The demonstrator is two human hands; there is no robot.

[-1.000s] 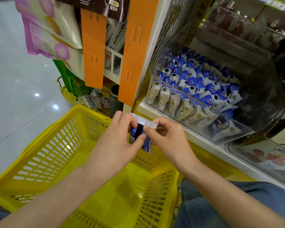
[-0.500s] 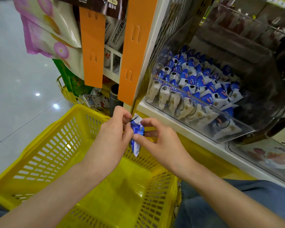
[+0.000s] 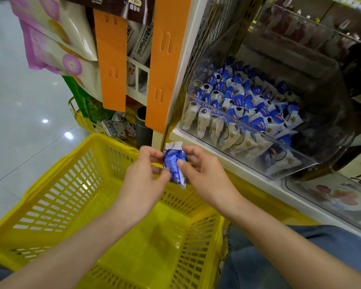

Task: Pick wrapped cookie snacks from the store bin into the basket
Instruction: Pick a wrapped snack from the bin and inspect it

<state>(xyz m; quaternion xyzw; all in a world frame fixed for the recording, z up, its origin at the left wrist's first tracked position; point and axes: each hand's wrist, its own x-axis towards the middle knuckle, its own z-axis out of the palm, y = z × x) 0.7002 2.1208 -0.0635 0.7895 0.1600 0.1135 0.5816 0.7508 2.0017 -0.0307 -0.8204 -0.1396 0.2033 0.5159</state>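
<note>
A blue and white wrapped cookie snack [image 3: 174, 161] hangs upright between both hands, above the far rim of the yellow basket [image 3: 56, 197]. My left hand [image 3: 144, 176] pinches its left edge and my right hand [image 3: 202, 174] pinches its right edge with the thumb on its front. The clear store bin [image 3: 313, 161] on the shelf to the upper right holds several more of the same snacks [image 3: 244, 103]. The basket's floor shows nothing in it.
Orange shelf uprights [image 3: 165, 65] and hanging snack bags [image 3: 50, 36] stand above the basket's far side. A smaller yellow basket [image 3: 79, 117] with goods sits behind. My jeans-clad knee [image 3: 300, 257] is at the right of the basket. Grey tiled floor lies to the left.
The snack has been turned between my fingers from lying crosswise to standing upright with its blue face towards me. Both hands stayed close together over the basket's far rim.
</note>
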